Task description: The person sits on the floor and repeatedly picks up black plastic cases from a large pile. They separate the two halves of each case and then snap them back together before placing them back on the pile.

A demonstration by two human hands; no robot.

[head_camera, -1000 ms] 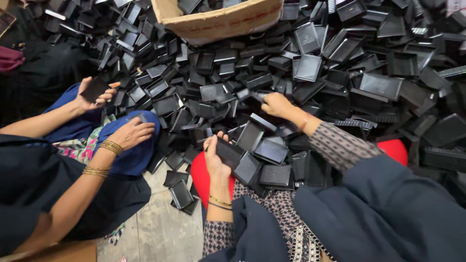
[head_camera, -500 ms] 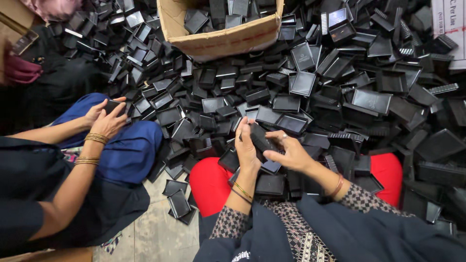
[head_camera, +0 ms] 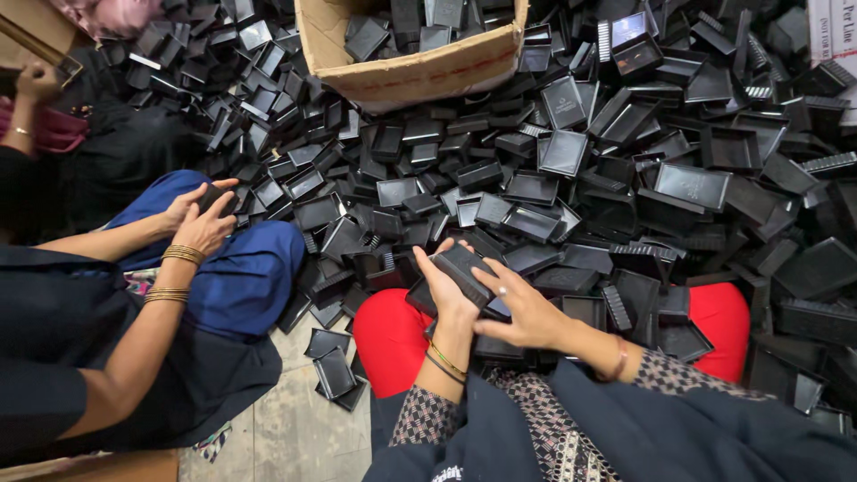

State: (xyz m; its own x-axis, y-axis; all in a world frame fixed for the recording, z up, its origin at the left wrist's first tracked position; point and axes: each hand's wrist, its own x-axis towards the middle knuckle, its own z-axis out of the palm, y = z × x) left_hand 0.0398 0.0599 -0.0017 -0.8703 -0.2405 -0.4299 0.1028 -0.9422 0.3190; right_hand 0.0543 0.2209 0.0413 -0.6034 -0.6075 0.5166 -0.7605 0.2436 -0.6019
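Both hands together on one black plastic tray piece [head_camera: 464, 270], left hand [head_camera: 444, 293] gripping beneath, right hand [head_camera: 527, 312] over it, above red lap. Tray heap [head_camera: 678, 187] crowds floor ahead; cardboard box [head_camera: 420, 76] beyond; co-worker's hands [head_camera: 201, 219] left.

Bare concrete floor [head_camera: 295, 437] shows only bottom centre. Big heap of black plastic trays [head_camera: 571, 152] covers the rest, piled loose. Open cardboard box [head_camera: 420, 76] sits in the heap up top, part-filled with trays. Few strays [head_camera: 335, 370] lie apart on bare floor.
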